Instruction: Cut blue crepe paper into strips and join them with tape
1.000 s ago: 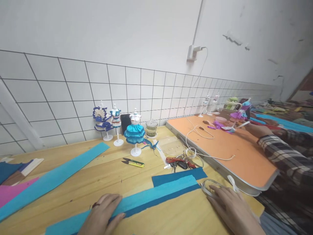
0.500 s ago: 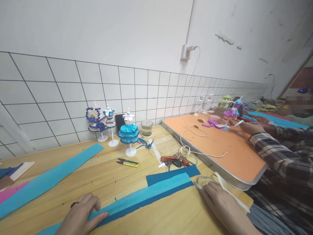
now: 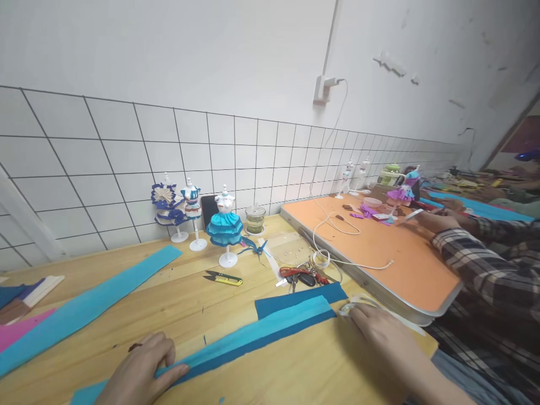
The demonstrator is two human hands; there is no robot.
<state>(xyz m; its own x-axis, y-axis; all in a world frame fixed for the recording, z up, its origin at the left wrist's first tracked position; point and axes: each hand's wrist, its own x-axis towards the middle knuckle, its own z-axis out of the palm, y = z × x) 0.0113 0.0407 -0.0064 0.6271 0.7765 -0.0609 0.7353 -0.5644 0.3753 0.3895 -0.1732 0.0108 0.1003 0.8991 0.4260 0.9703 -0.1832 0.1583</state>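
Observation:
My left hand [image 3: 141,368] bears down on the near end of a light-blue crepe-like strip [image 3: 287,318], its thumb along the top and its fingers curled. Under that strip lies a darker blue strip [image 3: 253,344], showing along the near edge. Past the strips' far end, my right hand [image 3: 382,332] has its fingers closed around a roll of clear or whitish tape [image 3: 349,305], partly hidden by the fingers. Another dark-blue piece [image 3: 295,295] lies just behind the strips.
Yellow-handled thread snips [image 3: 228,279], keys [image 3: 306,277] and a lidded glass [image 3: 255,220] stand or lie behind. A small dress form [image 3: 225,228] wears blue ruffles. At left runs a long light-blue strip [image 3: 93,298]. A co-worker's plaid sleeve [image 3: 472,264] reaches over the orange table [image 3: 405,275].
My right hand has turned and shifted slightly with the tape roll, and the white band by it now lies farther back. My left hand stays on the strip. The view shifts slightly.

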